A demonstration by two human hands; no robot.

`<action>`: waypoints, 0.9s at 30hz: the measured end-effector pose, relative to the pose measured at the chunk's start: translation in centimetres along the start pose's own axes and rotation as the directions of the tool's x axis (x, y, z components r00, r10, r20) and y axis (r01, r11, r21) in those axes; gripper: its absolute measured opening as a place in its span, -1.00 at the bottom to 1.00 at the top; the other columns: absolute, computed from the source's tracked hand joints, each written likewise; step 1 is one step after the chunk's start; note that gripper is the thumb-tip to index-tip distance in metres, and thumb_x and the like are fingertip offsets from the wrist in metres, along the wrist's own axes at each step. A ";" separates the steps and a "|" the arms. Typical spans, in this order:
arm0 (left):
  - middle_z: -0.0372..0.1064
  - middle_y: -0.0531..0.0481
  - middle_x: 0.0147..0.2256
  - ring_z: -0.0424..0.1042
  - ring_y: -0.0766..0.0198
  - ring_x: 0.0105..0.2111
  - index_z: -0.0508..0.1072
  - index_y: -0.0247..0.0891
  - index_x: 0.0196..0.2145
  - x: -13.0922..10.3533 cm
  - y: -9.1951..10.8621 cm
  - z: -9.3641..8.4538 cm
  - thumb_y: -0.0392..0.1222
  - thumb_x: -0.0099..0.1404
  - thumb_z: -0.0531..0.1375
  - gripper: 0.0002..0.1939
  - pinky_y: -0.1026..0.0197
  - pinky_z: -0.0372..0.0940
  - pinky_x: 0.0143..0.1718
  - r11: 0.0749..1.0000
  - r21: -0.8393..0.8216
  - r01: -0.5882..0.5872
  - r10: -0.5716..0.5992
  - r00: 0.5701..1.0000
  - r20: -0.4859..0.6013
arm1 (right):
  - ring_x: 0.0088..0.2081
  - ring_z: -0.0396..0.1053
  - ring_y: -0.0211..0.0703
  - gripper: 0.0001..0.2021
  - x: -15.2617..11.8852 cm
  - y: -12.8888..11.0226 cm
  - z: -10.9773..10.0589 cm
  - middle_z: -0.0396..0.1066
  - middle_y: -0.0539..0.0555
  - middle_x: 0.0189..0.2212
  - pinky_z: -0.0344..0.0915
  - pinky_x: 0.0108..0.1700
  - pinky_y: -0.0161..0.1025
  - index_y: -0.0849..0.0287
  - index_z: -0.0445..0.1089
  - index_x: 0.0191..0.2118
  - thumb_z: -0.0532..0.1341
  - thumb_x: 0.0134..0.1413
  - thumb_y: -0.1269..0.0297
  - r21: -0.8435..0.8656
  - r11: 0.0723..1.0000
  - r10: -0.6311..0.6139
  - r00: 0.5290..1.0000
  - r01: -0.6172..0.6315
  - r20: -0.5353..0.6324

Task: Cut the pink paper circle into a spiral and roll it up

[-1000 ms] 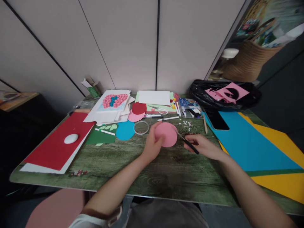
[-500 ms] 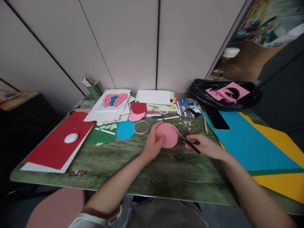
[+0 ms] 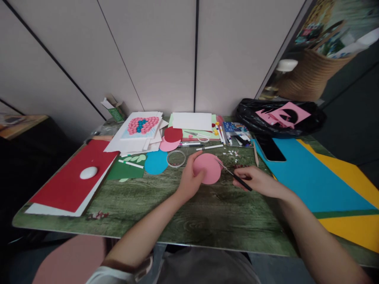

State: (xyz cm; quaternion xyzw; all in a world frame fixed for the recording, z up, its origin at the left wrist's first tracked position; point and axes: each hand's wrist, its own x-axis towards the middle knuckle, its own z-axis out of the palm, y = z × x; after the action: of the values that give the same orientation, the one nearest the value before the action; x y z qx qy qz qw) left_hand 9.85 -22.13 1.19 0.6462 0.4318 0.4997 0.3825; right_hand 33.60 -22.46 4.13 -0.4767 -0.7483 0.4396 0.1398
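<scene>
A round pink paper disc point(image 3: 208, 170) is held over the table by my left hand point(image 3: 191, 177). The thumb lies on its face, and the fingers behind it are mostly hidden. My right hand point(image 3: 250, 179) is closed around black-handled scissors point(image 3: 241, 182). Their thin silver blades point up and left and meet the disc's upper right edge. Just beyond the hands are a clear ring point(image 3: 176, 158), a white marker point(image 3: 209, 147) and small white paper scraps point(image 3: 232, 154).
Blue sheets point(image 3: 314, 177), yellow sheets point(image 3: 355, 169) and a phone point(image 3: 270, 148) lie on the right. Red sheets point(image 3: 68, 169) with a white oval object point(image 3: 88, 172) are on the left. Behind stand stacked papers point(image 3: 118, 138) and a black plastic bag point(image 3: 248, 112).
My right hand and the scissors have shifted slightly right and down, with the blade tips still at the disc's edge. My left hand and the disc have barely moved.
</scene>
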 end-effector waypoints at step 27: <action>0.23 -0.10 0.07 0.20 0.13 0.07 0.20 -0.21 0.08 -0.4 0.2 0.1 -0.31 0.16 0.10 -0.51 0.06 0.07 0.11 1.000 0.005 -0.023 0.023 0.999 -0.024 | -0.55 0.01 -0.36 -0.64 -0.1 -0.9 0.4 0.06 -0.10 -0.63 -0.11 -0.52 -0.33 0.17 0.09 -0.59 0.14 0.03 0.04 0.066 0.998 0.008 1.000 -0.009 0.007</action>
State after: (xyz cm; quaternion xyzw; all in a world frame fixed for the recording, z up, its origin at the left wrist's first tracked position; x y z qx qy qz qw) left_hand 9.95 -22.60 1.25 0.6460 0.4300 0.5107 0.3701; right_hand 32.83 -22.91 4.62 -0.4736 -0.7318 0.4662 0.1513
